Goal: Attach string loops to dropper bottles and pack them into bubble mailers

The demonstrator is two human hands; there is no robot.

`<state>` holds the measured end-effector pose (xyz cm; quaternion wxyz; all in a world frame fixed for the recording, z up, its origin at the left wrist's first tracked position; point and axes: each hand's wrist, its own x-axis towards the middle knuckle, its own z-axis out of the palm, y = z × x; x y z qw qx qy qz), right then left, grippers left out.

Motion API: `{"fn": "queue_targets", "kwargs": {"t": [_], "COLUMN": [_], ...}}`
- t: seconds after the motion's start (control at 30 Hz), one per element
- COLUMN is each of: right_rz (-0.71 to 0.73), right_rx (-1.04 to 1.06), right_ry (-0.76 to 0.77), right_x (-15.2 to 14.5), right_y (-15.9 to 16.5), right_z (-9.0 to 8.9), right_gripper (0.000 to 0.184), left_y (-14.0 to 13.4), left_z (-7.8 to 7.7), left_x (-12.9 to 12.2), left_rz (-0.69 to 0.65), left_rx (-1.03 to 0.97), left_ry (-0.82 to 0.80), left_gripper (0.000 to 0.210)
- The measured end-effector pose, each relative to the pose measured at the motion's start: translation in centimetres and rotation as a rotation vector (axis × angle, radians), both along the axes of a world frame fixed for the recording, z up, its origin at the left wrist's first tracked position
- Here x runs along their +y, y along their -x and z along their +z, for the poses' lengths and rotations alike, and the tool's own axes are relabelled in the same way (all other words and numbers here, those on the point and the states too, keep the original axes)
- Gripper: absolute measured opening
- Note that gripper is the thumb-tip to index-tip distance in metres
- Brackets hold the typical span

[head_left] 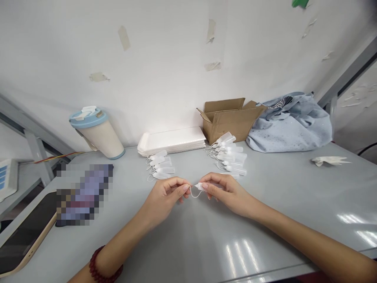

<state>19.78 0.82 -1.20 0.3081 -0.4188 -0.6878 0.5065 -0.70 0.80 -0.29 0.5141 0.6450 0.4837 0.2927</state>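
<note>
Left hand point(171, 192) and right hand point(226, 191) are close together above a glossy grey tabletop point(182, 251), thumbs and forefingers pinched: the right grips a small white plastic nozzle point(198, 186) pointing left, the left the end of a thin white cord point(195, 197) that sags between them. Whatever lies behind the right fingers is hidden. A broad stretch of grey surface runs from the hands to the straight front edge point(294, 268). At left, a dark-screened smartphone in a beige case point(29, 228) lies just beside a pixelated flat item point(85, 192). Beyond the hands, a left group of small translucent plastic bottles point(161, 164) and a larger right group point(234, 157) leave a gap of tabletop between them; a crumpled white tissue point(330, 160) sits near the right edge. Farther back, along the white wall point(165, 59), stand a cream tumbler with a blue lid point(101, 135), a low stack of flat white pieces point(173, 140), an open brown cardboard box point(229, 124) and a pale blue fabric bag point(294, 127).
</note>
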Motion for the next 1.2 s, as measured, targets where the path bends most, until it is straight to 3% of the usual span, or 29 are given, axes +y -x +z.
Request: {"fn": "queue_targets", "kwargs": {"t": [0.33,0.53,0.77,0.93,1.07,1.2], "right_rz": [0.010,0.030,0.041,0.038,0.043,-0.002], "right_rx": [-0.023,-0.072,-0.077,-0.141,-0.171,-0.176], "right_ry": [0.002,-0.018,-0.026,-0.126,-0.229,-0.229], "right_x": [0.0,0.0,-0.1,-0.3,-0.3,-0.2], "right_y": [0.0,0.1,0.3,0.4,0.4,0.3], "right_z": [0.1,-0.1,-0.6,-1.0,-0.9,-0.5], "right_gripper": [0.030,0.028,0.030,0.027,0.025,0.025], "left_y": [0.1,-0.2,-0.6,-0.8,-0.7,-0.4], "left_z": [-0.1,-0.3,-0.8,-1.2,-1.2,-1.3], "left_x": [-0.2,-0.7,-1.1,-1.3,-1.1,-0.6], "left_rz": [-0.015,-0.028,-0.032,-0.037,-0.027,0.013], "left_rx": [0.014,0.176,0.232,0.246,0.193,0.048], "left_ry": [-0.015,-0.163,-0.212,-0.262,-0.212,-0.096], "left_gripper": [0.024,0.023,0.023,0.023,0.021,0.018]}}
